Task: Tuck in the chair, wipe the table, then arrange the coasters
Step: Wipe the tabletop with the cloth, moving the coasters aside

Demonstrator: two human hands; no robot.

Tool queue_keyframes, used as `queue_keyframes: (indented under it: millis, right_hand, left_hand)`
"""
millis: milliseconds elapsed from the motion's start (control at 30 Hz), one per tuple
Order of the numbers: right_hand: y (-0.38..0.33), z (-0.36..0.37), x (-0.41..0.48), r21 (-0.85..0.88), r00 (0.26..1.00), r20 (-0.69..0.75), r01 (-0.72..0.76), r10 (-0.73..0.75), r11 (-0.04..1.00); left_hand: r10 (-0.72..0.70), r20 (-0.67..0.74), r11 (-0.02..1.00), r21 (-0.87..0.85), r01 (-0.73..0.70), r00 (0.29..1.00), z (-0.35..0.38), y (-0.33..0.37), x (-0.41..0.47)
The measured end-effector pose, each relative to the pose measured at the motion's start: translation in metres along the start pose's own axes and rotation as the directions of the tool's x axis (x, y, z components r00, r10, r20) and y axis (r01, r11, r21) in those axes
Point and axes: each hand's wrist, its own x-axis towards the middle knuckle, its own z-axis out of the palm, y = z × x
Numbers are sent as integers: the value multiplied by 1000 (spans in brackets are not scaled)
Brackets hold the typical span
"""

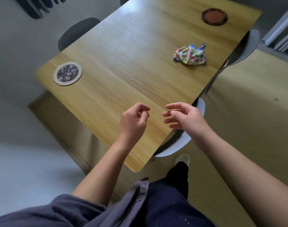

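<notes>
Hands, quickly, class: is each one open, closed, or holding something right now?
Left hand: open, fingers loosely curled, holding nothing.
Right hand: open, fingers relaxed, holding nothing.

The pale wood-grain desk (107,99) has a smooth, faintly glossy top. The crumpled polka-dot cloth (190,54) looks soft and matt. The round floral coaster (68,73) shows a matt, card-like rim. The grey chair back (181,146) looks like smooth plastic.
</notes>
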Motion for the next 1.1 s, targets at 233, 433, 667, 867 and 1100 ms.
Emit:
queue_keyframes:
  millis: [233, 433, 667, 867, 1100]
  right_hand:
    - [-35, -104, 68, -94, 999, 38, -5, 9, 996]
    - [-59, -166, 140, -172, 1000, 22, -10, 14, 985]
    - [-52, -216, 265, -424, 997, 29, -48, 67, 904]
    - [-50, -240, 381, -721, 989, 150, 105, 6, 685]
    - [-48, -246, 457, -835, 837, 540, 519, 93, 181]
  left_hand:
    - [-27, -49, 999, -39, 25, 998, 78, 51, 77]
    - [-64, -57, 998, -7, 64, 996, 119, 82, 137]
    - [-200, -75, 976, 69, 205, 977, 172, 82, 196]
    - [-332, -176, 929, 108, 353, 927, 223, 82, 243]
    - [-529, -279, 815, 94, 571, 801, 273, 102, 288]
